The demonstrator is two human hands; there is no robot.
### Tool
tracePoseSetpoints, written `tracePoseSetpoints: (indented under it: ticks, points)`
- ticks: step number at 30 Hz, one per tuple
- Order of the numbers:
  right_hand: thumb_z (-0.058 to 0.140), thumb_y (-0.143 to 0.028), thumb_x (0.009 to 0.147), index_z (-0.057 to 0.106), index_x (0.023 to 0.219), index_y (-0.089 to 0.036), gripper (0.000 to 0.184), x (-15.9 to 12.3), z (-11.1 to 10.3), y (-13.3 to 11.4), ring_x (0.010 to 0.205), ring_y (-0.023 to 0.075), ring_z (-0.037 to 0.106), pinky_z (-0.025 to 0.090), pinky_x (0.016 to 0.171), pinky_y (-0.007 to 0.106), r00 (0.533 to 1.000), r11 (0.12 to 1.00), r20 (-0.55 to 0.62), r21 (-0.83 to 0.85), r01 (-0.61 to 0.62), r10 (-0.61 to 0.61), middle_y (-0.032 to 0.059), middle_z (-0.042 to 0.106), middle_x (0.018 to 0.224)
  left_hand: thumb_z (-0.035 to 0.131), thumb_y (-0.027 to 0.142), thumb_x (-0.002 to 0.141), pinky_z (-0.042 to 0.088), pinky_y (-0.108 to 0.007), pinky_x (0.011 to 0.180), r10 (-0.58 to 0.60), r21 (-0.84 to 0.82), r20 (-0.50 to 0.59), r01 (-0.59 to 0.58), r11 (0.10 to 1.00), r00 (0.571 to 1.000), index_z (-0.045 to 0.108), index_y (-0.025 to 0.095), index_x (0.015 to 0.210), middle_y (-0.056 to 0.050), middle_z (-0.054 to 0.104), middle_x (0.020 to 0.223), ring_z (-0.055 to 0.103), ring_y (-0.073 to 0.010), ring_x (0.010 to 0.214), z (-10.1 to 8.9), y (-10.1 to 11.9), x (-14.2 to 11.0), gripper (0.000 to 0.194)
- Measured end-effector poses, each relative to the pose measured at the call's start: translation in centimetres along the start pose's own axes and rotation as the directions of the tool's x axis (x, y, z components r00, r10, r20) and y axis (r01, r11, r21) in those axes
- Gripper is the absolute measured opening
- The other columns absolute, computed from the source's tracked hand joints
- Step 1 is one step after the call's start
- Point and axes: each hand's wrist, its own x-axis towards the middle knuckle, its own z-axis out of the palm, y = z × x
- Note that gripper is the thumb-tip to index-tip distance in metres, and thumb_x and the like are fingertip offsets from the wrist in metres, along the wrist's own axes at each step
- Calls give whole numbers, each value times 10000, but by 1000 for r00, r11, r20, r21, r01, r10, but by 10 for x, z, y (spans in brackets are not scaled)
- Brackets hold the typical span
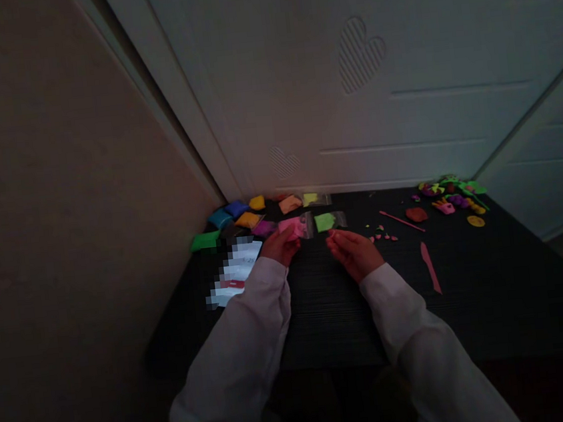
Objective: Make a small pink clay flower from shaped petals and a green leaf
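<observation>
My left hand [281, 246] is closed around a small clear zip bag of pink modelling clay [290, 226], its transparent end pointing right. My right hand [357, 254] is a little to the right, thumb and fingertips pinched together; whatever is between them is too small to make out. Just beyond those fingertips lies a bag of light green clay [325, 222]. Small pink clay bits [379, 235] are scattered on the table to the right of this hand.
Bags of coloured clay, such as a green bag [205, 241], line the back left. A phone [247, 268] lies left. To the right are a pink stick [402, 220], pink plastic knife [430, 268], red clay lump [416, 214] and shaped clay pieces [459, 201]. A white panel [299, 88] rises behind.
</observation>
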Motion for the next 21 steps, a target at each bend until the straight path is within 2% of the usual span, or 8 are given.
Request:
tracePoseSetpoints:
  ticks: [6, 11, 15, 21]
  points:
    - [710, -255, 551, 562, 645, -157, 200, -1, 0, -2, 389, 18, 488, 368, 344, 102, 999, 997, 32, 66, 26, -29, -38, 597, 521, 639, 163, 612, 427, -185, 412, 5, -8, -3, -5, 1000, 1000, 528, 120, 663, 2, 566, 464, 530, -91, 410, -1, -1, 1, 130]
    - [706, -294, 550, 490, 603, -168, 256, -5, 1, -5, 325, -10, 368, 288, 320, 103, 992, 986, 106, 159, 53, -70, -81, 525, 463, 641, 165, 607, 423, -188, 399, 3, -7, 2, -3, 1000, 1000, 538, 123, 697, 6, 566, 461, 528, -96, 402, -2, -2, 2, 143]
    - [685, -267, 583, 464, 609, -174, 241, -8, 1, -8, 324, -16, 321, 271, 328, 104, 983, 978, 169, 207, 38, -74, -91, 493, 472, 644, 167, 604, 427, -191, 405, 2, -8, 2, -2, 1000, 1000, 542, 125, 707, 11, 566, 469, 531, -95, 406, -3, -2, 3, 151]
    - [678, -206, 587, 487, 635, -178, 199, -7, 0, -7, 392, -14, 378, 311, 363, 87, 977, 970, 194, 239, 41, -89, -74, 503, 535, 641, 168, 607, 429, -194, 408, -5, -3, 4, 5, 1000, 1000, 541, 126, 693, 5, 571, 479, 531, -95, 409, -3, -3, 4, 139]
